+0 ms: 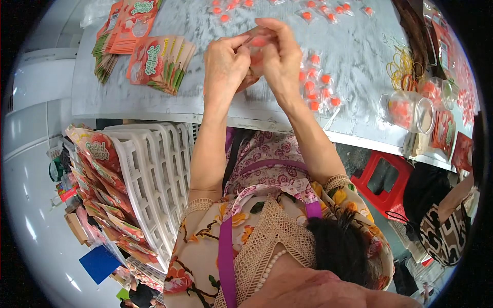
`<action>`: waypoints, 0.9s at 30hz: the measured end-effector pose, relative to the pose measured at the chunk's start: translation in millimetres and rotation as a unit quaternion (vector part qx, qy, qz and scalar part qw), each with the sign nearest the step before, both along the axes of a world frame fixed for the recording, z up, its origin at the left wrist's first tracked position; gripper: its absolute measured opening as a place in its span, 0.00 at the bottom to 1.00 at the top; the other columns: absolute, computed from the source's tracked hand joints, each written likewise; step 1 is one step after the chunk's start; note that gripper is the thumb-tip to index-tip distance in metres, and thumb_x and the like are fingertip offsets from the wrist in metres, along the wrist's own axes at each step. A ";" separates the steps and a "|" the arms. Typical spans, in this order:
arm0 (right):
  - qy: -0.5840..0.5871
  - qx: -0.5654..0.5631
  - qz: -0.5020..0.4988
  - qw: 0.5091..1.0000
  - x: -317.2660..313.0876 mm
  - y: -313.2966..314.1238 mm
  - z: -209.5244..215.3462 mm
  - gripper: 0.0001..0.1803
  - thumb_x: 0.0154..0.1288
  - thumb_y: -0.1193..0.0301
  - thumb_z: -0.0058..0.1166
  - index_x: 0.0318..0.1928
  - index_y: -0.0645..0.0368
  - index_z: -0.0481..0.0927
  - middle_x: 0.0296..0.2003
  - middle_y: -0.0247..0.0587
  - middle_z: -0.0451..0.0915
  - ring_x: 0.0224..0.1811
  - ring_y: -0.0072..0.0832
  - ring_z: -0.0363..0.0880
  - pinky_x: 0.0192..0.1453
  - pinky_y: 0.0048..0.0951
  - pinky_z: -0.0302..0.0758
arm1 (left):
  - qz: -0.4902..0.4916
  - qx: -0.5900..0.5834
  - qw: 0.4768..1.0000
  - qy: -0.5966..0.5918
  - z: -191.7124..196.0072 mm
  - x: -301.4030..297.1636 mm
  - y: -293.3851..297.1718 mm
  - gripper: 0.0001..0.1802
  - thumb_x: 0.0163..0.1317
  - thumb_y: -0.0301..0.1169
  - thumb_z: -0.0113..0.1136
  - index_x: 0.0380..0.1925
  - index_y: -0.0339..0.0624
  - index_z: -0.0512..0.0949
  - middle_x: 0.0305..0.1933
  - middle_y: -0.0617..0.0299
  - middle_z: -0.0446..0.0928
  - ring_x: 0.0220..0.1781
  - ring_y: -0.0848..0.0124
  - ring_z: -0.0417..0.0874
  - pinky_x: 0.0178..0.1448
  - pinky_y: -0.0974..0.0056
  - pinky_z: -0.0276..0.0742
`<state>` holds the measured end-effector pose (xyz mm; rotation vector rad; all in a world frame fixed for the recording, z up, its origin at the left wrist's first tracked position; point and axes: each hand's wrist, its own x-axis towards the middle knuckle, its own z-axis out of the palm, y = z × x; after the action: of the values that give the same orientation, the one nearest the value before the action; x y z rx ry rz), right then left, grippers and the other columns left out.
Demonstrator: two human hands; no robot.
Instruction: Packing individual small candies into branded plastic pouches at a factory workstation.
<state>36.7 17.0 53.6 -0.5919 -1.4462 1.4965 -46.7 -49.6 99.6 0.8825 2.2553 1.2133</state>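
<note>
Left: fanned pouches (156, 61) lie near my left hand (223, 65), leaving me a narrow gap.
Right: small sachets (310, 86) crowd my right hand (281, 61); beyond them, a wide bare lane of tabletop (364, 66) runs to the jar (403, 112).
Far side: more sachets (339, 10) stand in my way.
Near edge: I can slide left below the pouches.

The blouse (205, 236) is basically a garden: cream with yellow-orange and red flowers plus dark leaves, a beige crochet panel (267, 231) at the neck, and matching lacy trim (197, 205) on the left and right sleeves. There's a string of pearly white beads (270, 269) too, and, farther out, a pinkish-purple rose-print apron (272, 154) with loud purple straps (226, 262).
</note>
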 end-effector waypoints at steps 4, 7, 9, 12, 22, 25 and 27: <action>-0.115 0.238 -0.097 0.960 -5.3 -2.3 -3.4 0.18 0.60 0.75 0.44 0.50 0.59 0.78 0.49 0.50 0.78 0.53 0.43 0.73 0.60 0.44 0.66 | -0.007 -0.023 0.989 0.148 -15.3 -8.3 -1.5 0.16 0.56 0.25 0.53 0.43 0.33 0.83 0.27 0.47 0.80 0.30 0.58 0.83 0.38 0.59 0.77; -0.100 0.269 -0.093 0.953 -10.4 0.5 -5.2 0.15 0.60 0.71 0.44 0.45 0.57 0.81 0.54 0.51 0.77 0.58 0.46 0.69 0.65 0.47 0.57 | 0.017 0.035 0.990 0.139 -8.2 -7.7 -5.3 0.16 0.55 0.26 0.53 0.42 0.34 0.83 0.33 0.44 0.80 0.35 0.52 0.82 0.43 0.57 0.76; -0.068 0.245 -0.082 0.964 -8.2 0.0 -1.2 0.14 0.59 0.73 0.45 0.43 0.57 0.81 0.55 0.51 0.77 0.58 0.46 0.70 0.65 0.46 0.59 | -0.002 0.031 0.987 0.158 -3.4 -7.7 -6.0 0.16 0.55 0.25 0.53 0.42 0.34 0.82 0.34 0.44 0.81 0.35 0.53 0.83 0.44 0.57 0.77; -0.041 0.238 -0.083 0.967 -8.2 3.1 -5.8 0.12 0.56 0.77 0.45 0.39 0.57 0.81 0.56 0.51 0.76 0.58 0.47 0.71 0.63 0.44 0.64 | 0.000 0.044 0.995 0.086 -4.4 -12.0 -6.3 0.16 0.56 0.25 0.53 0.43 0.35 0.82 0.35 0.44 0.81 0.36 0.56 0.84 0.44 0.58 0.78; -0.365 0.403 -0.038 0.839 144.3 29.1 -34.2 0.33 0.59 0.46 0.58 0.62 0.46 0.75 0.68 0.46 0.64 0.70 0.51 0.58 0.71 0.52 0.56 | -0.030 0.052 0.970 0.234 22.8 -56.4 -38.3 0.13 0.59 0.27 0.58 0.42 0.35 0.83 0.30 0.60 0.80 0.26 0.76 0.79 0.31 0.69 0.73; -0.462 0.424 -0.023 0.779 156.5 20.1 -60.4 0.47 0.48 0.34 0.57 0.68 0.39 0.68 0.72 0.45 0.57 0.73 0.53 0.51 0.73 0.58 0.49 | 0.001 0.092 0.980 0.176 21.6 -65.0 -35.9 0.13 0.59 0.26 0.57 0.43 0.34 0.83 0.27 0.63 0.76 0.24 0.79 0.75 0.27 0.71 0.68; -0.451 0.442 -0.008 0.775 140.2 26.4 -58.0 0.49 0.45 0.32 0.56 0.68 0.37 0.67 0.72 0.44 0.56 0.74 0.53 0.49 0.73 0.60 0.47 | -0.018 0.064 0.986 0.152 15.5 -52.0 -32.9 0.13 0.59 0.26 0.58 0.43 0.34 0.83 0.27 0.64 0.76 0.24 0.79 0.74 0.28 0.71 0.68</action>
<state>176.8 43.4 -4.4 -0.7223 -2.6066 0.2780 -98.7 -82.4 115.1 1.2261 2.4019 1.2931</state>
